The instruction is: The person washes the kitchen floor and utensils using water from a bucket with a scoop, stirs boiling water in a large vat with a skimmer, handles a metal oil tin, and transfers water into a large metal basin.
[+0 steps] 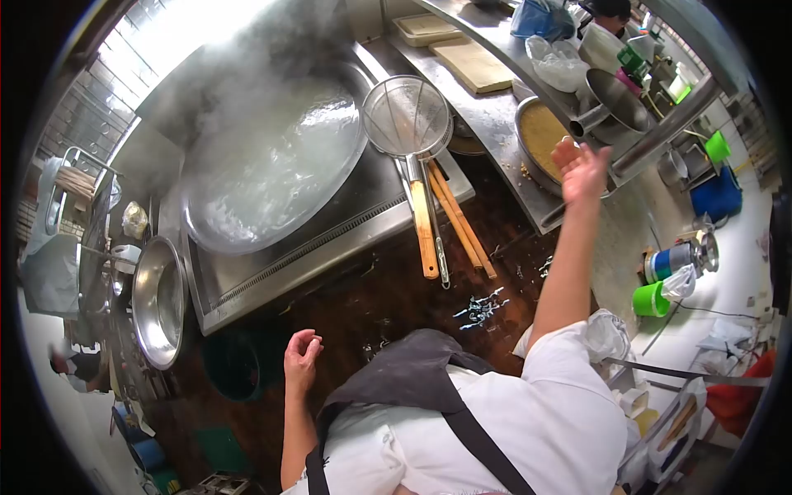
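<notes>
My right hand is stretched out to the right with its fingers apart and nothing in them. It is beside a round metal basin of yellow-brown contents and overlaps its rim in this view. My left hand hangs in front of my body, fingers loosely bent and holding nothing. Ahead of it, a large wok full of steaming, bubbling liquid is set in a steel stove. A wire-mesh strainer with a wooden handle rests at the wok's right rim, alongside long wooden sticks and a thin metal-handled tool.
A wide steel bowl stands tilted left of the stove. On the right counter lies a pale board. A shelf above it carries plastic bags and a metal pan. The dark floor looks wet.
</notes>
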### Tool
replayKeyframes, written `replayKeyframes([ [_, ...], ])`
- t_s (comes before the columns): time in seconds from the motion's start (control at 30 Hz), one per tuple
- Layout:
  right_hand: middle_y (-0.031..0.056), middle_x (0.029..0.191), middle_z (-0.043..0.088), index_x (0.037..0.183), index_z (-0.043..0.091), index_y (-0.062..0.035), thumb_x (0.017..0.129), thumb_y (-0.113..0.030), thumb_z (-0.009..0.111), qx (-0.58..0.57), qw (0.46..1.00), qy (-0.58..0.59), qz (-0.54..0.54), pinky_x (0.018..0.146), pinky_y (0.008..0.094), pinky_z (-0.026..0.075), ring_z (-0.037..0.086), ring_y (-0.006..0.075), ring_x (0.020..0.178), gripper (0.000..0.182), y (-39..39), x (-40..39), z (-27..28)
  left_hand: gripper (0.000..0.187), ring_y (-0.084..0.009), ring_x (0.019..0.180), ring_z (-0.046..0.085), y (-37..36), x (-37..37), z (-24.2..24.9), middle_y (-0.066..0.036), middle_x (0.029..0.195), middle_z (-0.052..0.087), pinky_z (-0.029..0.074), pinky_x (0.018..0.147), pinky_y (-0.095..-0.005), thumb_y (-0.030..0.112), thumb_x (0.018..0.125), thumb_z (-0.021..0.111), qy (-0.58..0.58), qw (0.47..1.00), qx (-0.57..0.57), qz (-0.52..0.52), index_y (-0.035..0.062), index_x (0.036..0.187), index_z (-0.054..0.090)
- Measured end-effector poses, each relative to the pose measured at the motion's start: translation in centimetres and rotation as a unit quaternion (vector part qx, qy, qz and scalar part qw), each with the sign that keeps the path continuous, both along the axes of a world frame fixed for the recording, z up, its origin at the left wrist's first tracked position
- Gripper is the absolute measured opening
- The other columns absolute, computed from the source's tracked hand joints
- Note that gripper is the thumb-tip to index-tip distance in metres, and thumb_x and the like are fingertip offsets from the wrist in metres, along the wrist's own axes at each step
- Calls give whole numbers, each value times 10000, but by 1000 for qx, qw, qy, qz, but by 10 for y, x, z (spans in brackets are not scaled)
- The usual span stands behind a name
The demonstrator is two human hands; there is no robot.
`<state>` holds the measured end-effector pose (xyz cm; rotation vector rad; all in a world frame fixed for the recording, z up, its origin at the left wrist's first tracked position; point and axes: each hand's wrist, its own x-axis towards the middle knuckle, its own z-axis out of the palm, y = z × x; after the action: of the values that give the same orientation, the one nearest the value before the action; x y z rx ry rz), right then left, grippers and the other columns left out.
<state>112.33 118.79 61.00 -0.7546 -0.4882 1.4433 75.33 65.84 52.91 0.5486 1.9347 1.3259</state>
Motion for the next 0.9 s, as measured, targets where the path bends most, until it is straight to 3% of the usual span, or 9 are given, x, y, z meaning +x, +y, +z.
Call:
replayKeyframes([
  [0.1, 234, 1152, 635, 1360, 409, 78, 950, -519, 579, -64, 996, 64, -14, 949, 515, 518, 629, 382, 1062, 743, 38, 22, 40, 224, -130, 877, 638, 6, -5, -6, -65, 993, 666, 543, 805, -275, 117, 947, 626, 10, 1000, 8, -22, 15, 1144, 594],
  [0.2, 237, 1103, 673, 1279, 490, 96, 968, -461, 579, 22, 986, 2, 165, 947, 463, 524, 664, 352, 1009, 643, 100, 41, 33, 232, -138, 896, 644, 12, -10, -9, -73, 1004, 665, 549, 821, -286, 124, 949, 626, 13, 999, 19, -40, 13, 1149, 589],
  [0.27, 135, 886, 703, 985, 644, 28, 991, -339, 563, 86, 977, -36, 193, 827, 371, 532, 668, 265, 805, 376, 149, 50, 12, 236, -143, 918, 644, 9, -11, -6, -76, 1006, 663, 551, 833, -294, 130, 949, 632, 21, 999, 16, -40, 10, 1148, 588],
  [0.4, 10, 665, 490, 764, 507, -86, 998, -176, 504, 110, 958, -116, 239, 608, 305, 446, 499, 133, 621, 251, 148, 59, 2, 251, -146, 952, 642, -8, -16, -14, -83, 1006, 663, 551, 850, -303, 140, 948, 644, 7, 1000, 9, -29, 8, 1155, 589],
  [0.43, 13, 712, 493, 906, 558, -33, 988, -150, 530, 115, 940, -66, 314, 585, 284, 430, 475, 126, 611, 146, 117, 48, 10, 254, -146, 953, 642, -9, -17, -15, -84, 1006, 663, 551, 850, -303, 140, 948, 645, 4, 1000, 8, -25, 8, 1157, 589],
  [0.5, 25, 828, 504, 1250, 489, 49, 966, -135, 569, 135, 935, -183, 271, 540, 240, 416, 469, 97, 624, 348, 16, -9, 50, 264, -140, 949, 641, -10, -15, -13, -74, 1008, 665, 551, 846, -298, 160, 953, 643, -23, 999, 18, -20, 12, 1165, 592],
  [0.67, 37, 627, 539, 1249, 538, 10, 899, -184, 618, 143, 819, -372, 413, 392, 244, 401, 479, 95, 437, 408, -184, -166, 67, 338, -168, 925, 660, 13, -16, 28, -85, 1058, 681, 537, 840, -302, 290, 1007, 572, -144, 983, 115, -15, 20, 1210, 599],
  [0.83, 51, 793, 590, 1420, 383, -56, 945, -147, 639, 202, 576, -278, 742, 448, 276, 445, 545, 119, 517, 548, -366, -329, 12, 583, -248, 1103, 631, 6, -55, 26, -149, 1237, 628, 524, 926, -391, 482, 989, 538, -328, 833, 442, 57, 11, 1330, 502],
  [0.9, 80, 829, 594, 1428, 372, -49, 962, -177, 626, 190, 540, -224, 789, 521, 315, 492, 580, 147, 583, 546, -437, -376, -33, 575, -282, 1115, 630, -32, -79, 29, -184, 1224, 632, 525, 934, -421, 465, 987, 550, -340, 817, 429, 180, -17, 1299, 513],
])
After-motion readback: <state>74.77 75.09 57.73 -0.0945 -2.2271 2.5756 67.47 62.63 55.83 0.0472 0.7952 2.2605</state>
